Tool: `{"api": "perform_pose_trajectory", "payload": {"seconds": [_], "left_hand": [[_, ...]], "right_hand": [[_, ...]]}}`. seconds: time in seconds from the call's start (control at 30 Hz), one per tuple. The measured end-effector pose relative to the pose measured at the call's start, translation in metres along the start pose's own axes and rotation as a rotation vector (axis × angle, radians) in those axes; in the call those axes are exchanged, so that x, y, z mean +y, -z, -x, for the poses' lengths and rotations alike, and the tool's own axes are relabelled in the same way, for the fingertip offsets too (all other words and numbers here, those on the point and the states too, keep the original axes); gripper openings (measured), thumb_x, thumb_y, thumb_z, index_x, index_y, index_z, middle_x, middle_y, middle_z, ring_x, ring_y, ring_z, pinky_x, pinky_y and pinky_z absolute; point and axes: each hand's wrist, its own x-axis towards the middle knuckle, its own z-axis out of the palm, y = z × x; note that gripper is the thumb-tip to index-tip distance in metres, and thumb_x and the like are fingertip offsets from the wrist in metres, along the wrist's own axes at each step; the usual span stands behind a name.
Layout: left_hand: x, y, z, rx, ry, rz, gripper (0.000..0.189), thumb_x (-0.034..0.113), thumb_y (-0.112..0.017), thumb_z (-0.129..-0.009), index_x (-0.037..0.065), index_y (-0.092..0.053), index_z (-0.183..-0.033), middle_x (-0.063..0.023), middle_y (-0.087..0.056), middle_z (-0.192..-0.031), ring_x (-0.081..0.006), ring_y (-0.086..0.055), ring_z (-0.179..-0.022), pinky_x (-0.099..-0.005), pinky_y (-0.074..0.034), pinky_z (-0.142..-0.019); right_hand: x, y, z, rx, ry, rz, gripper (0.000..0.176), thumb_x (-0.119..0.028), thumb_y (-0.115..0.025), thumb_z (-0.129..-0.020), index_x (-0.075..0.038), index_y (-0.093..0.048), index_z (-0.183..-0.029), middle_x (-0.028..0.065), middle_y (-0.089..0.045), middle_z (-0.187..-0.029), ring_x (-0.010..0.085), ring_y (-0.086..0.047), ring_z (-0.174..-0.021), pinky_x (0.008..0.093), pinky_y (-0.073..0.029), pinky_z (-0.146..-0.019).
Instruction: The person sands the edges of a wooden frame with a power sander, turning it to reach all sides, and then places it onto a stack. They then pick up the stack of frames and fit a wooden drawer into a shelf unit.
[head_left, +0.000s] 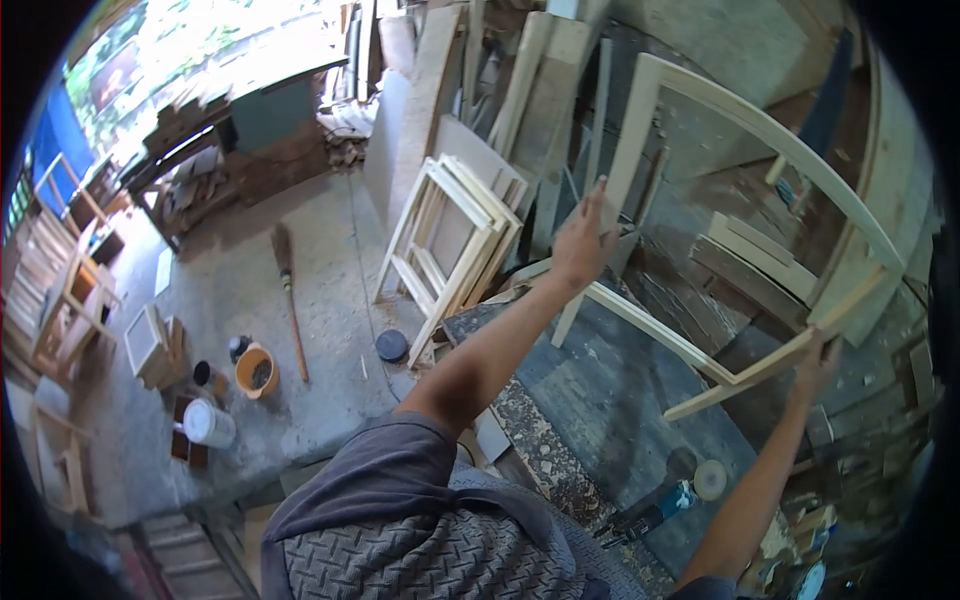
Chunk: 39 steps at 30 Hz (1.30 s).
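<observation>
A pale wooden frame (pixel 633 135), with two long legs and a crossbar, is held up at a tilt over the workbench (pixel 610 375). My left hand (pixel 583 248) is closed on its left rail, fingertips partly hidden by the wood. On the opposite rail, my right hand (pixel 820 368) grips near the middle. Below the frame, an angle grinder (pixel 655 508) with a round disc (pixel 710 480) lies on the dark benchtop, near my right forearm.
Similar wooden frames (pixel 425 265) lean in a stack left of the bench. Planks (pixel 540 100) stand behind. A broom (pixel 292 300), an orange bucket (pixel 257 372) and a white tub (pixel 208 424) are on the concrete floor. A handsaw (pixel 828 95) is at upper right.
</observation>
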Motion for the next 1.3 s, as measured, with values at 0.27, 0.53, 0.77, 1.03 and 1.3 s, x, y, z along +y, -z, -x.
{"api": "perform_pose_trajectory", "payload": {"seconds": [0.27, 0.53, 0.77, 1.03, 1.3], "left_hand": [[-0.027, 0.12, -0.084, 0.29, -0.088, 0.122, 0.051, 0.019, -0.059, -0.094, -0.002, -0.037, -0.135, -0.0303, -0.062, -0.099, -0.051, -0.059, -0.09, -0.0571, -0.046, -0.078], [-0.173, 0.284, -0.164, 0.499, -0.2, 0.115, 0.04, 0.031, -0.058, -0.097, 0.005, -0.052, -0.126, -0.021, -0.054, -0.121, -0.0304, -0.049, -0.114, -0.0464, -0.037, -0.096], [-0.416, 0.335, -0.146, 0.408, -0.019, -0.11, 0.034, 0.03, -0.06, -0.097, 0.002, -0.058, -0.115, -0.0179, -0.066, -0.091, -0.0279, -0.064, -0.085, -0.0391, -0.049, -0.079], [-0.659, 0.297, -0.055, 0.046, 0.576, -0.207, 0.049, 0.035, -0.061, -0.094, -0.001, -0.049, -0.125, -0.031, -0.056, -0.12, -0.0455, -0.054, -0.114, -0.0475, -0.044, -0.094], [-0.527, 0.204, -0.036, 0.285, 1.081, 1.141, 0.09, 0.067, -0.043, -0.094, 0.005, -0.018, -0.155, -0.0191, -0.02, -0.16, -0.0344, -0.026, -0.146, -0.052, -0.024, -0.116]], "right_hand": [[-0.153, -0.041, -0.033, -0.162, -0.052, -0.357, 0.032, -0.033, -0.062, -0.098, -0.003, -0.056, -0.108, 0.0053, -0.058, -0.084, 0.0155, -0.057, -0.079, 0.0301, -0.045, -0.077], [-0.282, -0.224, -0.006, -0.366, -0.172, -0.859, 0.038, -0.017, -0.061, -0.095, 0.001, -0.05, -0.127, 0.0033, -0.052, -0.087, 0.0175, -0.053, -0.079, 0.0334, -0.045, -0.084], [-0.316, -0.445, 0.124, -0.657, -0.624, -0.983, 0.035, -0.028, -0.065, -0.096, 0.0, -0.058, -0.115, -0.0001, -0.054, -0.075, 0.0102, -0.052, -0.067, 0.0275, -0.046, -0.07], [-0.241, -0.593, 0.314, -0.665, -0.779, -1.028, 0.041, -0.032, -0.074, -0.09, -0.003, -0.058, -0.115, 0.0002, -0.058, -0.089, 0.0094, -0.052, -0.071, 0.0262, -0.046, -0.066], [-0.169, -0.648, 0.383, -0.644, -0.858, -0.971, 0.039, -0.035, -0.073, -0.09, -0.002, -0.064, -0.108, 0.0023, -0.063, -0.086, 0.0128, -0.059, -0.077, 0.0306, -0.049, -0.078]]}}
